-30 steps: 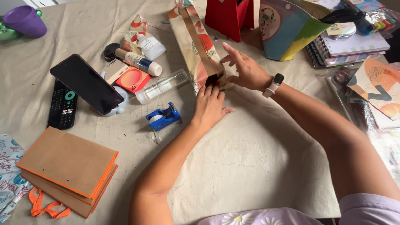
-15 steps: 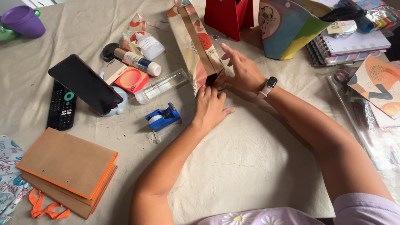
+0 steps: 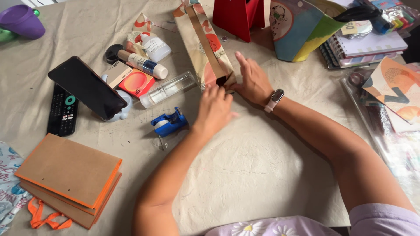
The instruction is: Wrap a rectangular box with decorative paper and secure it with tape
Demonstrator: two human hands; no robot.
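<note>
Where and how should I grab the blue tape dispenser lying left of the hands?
Take the blue tape dispenser across its narrow body, coming down from above. It lies flat on the cloth with open space around it, and the left hand is nearest, so that hand probably suits best.

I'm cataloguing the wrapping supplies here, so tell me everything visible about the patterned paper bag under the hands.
The patterned paper bag lies flat on the cloth-covered table, folded, running from the top edge down to the hands. It looks like tan paper printed with orange-red circles, with a plain brown band along its length. The left hand and right hand both press its near end, where a dark opening shows.
</note>
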